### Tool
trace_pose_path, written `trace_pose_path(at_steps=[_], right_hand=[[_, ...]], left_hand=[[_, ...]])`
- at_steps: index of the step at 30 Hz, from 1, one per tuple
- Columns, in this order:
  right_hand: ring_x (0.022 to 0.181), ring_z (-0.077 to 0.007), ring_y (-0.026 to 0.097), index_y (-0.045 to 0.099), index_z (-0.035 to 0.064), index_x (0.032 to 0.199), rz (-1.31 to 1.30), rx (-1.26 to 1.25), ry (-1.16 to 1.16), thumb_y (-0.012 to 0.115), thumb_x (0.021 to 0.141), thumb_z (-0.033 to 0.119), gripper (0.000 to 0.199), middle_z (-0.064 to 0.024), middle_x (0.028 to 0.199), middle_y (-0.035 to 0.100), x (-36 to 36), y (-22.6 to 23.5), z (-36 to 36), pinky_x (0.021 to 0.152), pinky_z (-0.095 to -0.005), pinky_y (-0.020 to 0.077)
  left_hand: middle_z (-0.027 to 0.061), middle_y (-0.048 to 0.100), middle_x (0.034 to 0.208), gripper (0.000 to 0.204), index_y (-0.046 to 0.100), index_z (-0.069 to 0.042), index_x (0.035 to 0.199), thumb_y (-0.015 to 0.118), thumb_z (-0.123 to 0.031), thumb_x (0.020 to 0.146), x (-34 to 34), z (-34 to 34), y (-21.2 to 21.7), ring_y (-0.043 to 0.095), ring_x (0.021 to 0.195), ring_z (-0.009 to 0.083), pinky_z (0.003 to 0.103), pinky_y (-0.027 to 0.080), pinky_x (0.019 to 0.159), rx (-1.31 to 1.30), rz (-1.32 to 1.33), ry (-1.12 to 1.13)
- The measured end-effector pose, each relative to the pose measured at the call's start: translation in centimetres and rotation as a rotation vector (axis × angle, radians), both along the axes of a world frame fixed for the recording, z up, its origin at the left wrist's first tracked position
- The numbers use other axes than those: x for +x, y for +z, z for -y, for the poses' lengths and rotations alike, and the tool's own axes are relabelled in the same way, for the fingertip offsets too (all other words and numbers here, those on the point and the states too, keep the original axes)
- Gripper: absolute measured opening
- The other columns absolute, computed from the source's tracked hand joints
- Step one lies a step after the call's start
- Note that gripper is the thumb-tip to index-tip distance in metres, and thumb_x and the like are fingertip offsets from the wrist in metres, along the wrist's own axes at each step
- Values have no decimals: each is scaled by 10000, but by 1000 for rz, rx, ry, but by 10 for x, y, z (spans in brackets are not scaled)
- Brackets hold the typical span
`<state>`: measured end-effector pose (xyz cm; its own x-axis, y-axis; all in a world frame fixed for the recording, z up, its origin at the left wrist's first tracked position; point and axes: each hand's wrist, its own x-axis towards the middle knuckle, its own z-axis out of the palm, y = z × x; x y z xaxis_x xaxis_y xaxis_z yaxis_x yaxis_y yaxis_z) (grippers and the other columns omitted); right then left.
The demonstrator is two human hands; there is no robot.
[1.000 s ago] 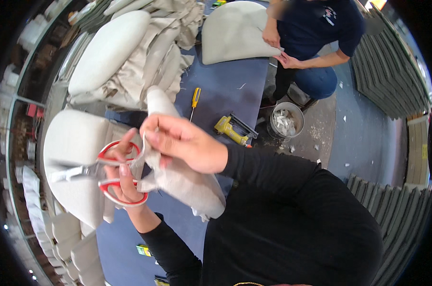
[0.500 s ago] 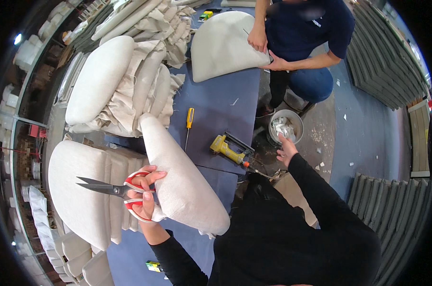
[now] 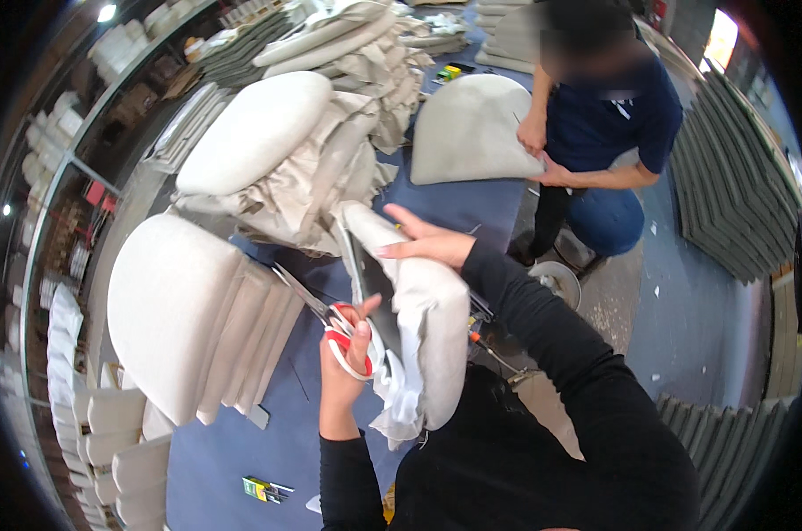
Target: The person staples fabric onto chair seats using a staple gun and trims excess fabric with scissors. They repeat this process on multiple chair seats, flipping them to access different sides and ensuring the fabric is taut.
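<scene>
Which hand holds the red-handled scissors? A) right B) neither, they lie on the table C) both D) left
D: the left hand has its fingers through the red-handled scissors, while the right hand rests flat on the upholstered cushion piece.

stacked cushions crowd the left, bare blue table near them is the only open lane

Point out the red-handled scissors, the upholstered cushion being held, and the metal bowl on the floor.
red-handled scissors [image 3: 341,329]: head view, on the red handle loop.
upholstered cushion [image 3: 436,336]: head view, on its fabric-covered side.
metal bowl [image 3: 558,281]: head view, on its rim.
</scene>
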<state>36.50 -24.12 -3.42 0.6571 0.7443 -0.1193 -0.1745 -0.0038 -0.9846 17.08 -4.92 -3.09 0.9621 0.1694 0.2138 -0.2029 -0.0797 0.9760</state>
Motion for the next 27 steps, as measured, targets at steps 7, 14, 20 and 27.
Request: trace_pose_path(at_steps=[7, 14, 20, 27], right_hand=[[1613, -264, 252, -38, 133, 1765, 204, -48, 488, 830, 788, 156, 1307, -231, 1755, 247, 4, 5, 60, 1313, -372, 175], [1310, -431, 657, 235, 97, 1703, 568, -491, 393, 886, 809, 243, 1115, -288, 1440, 627, -97, 67, 72, 1114, -426, 501], [1175, -451, 711, 533, 115, 1586, 767, -491, 185, 894, 801, 301, 884, -233, 1317, 733, -164, 79, 65, 1002, -437, 574], [1256, -318, 736, 650, 37, 1470, 821, -259, 290, 954, 704, 83, 826, -222, 1333, 743, -150, 122, 68, 1085, -386, 544]], left_hand=[[23, 632, 800, 381, 580, -29, 822, 684, -288, 1082, -124, -58, -69, 707, 930, 160, 298, 512, 792, 25, -495, 307], [84, 699, 1122, 413, 583, -21, 973, 936, -205, 863, -199, -88, -94, 558, 879, 148, 299, 513, 844, 141, -288, 528], [83, 625, 1240, 725, 552, -29, 1163, 1041, -295, 698, -163, -101, -93, 530, 960, 178, 361, 511, 903, 287, -231, 491], [133, 671, 1231, 695, 572, -17, 1232, 958, -280, 717, -161, -126, 0, 649, 1109, 236, 409, 517, 1002, 122, 145, 269]])
